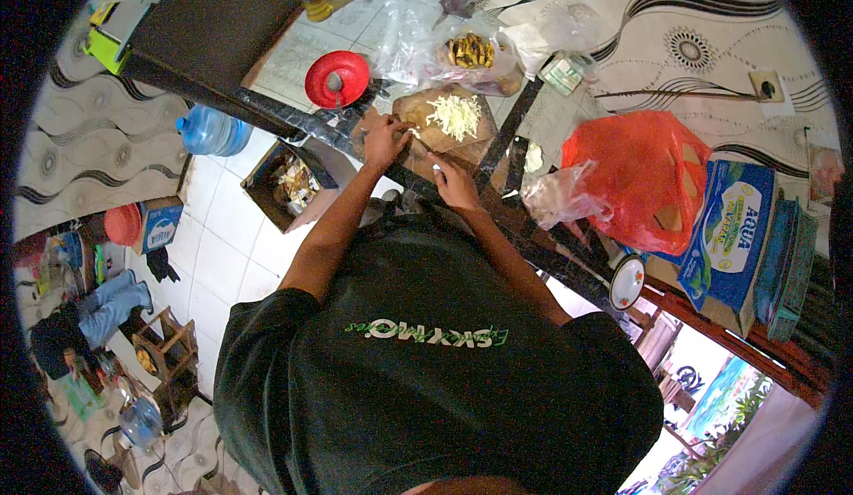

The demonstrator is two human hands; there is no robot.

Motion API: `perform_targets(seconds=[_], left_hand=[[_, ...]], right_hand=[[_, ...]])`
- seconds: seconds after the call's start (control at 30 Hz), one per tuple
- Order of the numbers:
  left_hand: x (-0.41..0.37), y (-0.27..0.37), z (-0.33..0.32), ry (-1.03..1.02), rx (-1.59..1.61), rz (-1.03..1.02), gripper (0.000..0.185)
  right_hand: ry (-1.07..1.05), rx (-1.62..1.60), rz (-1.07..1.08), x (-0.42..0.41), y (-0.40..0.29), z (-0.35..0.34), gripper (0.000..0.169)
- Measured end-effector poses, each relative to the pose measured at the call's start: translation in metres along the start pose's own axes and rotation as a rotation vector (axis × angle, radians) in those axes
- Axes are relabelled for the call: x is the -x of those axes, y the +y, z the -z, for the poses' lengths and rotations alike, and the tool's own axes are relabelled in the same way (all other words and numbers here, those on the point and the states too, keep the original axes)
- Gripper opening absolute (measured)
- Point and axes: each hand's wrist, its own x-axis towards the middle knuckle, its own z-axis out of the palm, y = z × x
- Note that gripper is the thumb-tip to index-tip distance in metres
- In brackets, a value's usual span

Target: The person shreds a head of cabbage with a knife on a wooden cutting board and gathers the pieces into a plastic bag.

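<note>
On the tiled counter lies a wooden cutting board (410, 105) with a heap of thin, pale yellow shreds (455, 116). My left hand (386, 142) rests at the board's near left edge, fingers bent down by a few small pale bits (416, 132). My right hand (456, 182) grips a knife (421, 145), index finger stretched forward; its handle is mostly covered by the fingers. The blade points towards my left fingertips. Just beyond my left hand stands a red plate (326, 72) with a metal spoon (334, 83) in it.
Behind the board is a plastic bag of sliced, browned food (472, 52). A red plastic bag (633, 175) and a blue carton (726, 242) stand to the right. Below left are a box of scraps (293, 185) and a water jug (213, 132). Another person (86, 328) is at far left.
</note>
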Motion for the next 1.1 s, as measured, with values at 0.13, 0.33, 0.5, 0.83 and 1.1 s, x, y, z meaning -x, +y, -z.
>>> perform_targets(seconds=[0.13,0.33,0.5,0.83,1.1], left_hand=[[0.001,-0.002,-0.005,0.069,0.031,-0.002,0.025],[-0.001,-0.005,-0.005,0.094,0.126,0.0,0.022],[0.005,0.0,-0.007,0.129,0.063,0.017,0.023],[0.003,-0.002,-0.015,0.2,0.043,0.03,0.021],[0.005,0.008,-0.006,0.141,0.039,0.096,0.022]], right_hand=[[0.034,0.056,-0.145,-0.002,-0.001,0.002,0.045],[0.153,0.024,-0.134,-0.008,0.003,0.006,0.046],[0.082,0.002,-0.107,-0.007,-0.014,-0.006,0.047],[0.065,0.073,-0.065,-0.016,-0.009,-0.027,0.048],[-0.042,-0.081,-0.273,-0.018,-0.017,-0.022,0.047]])
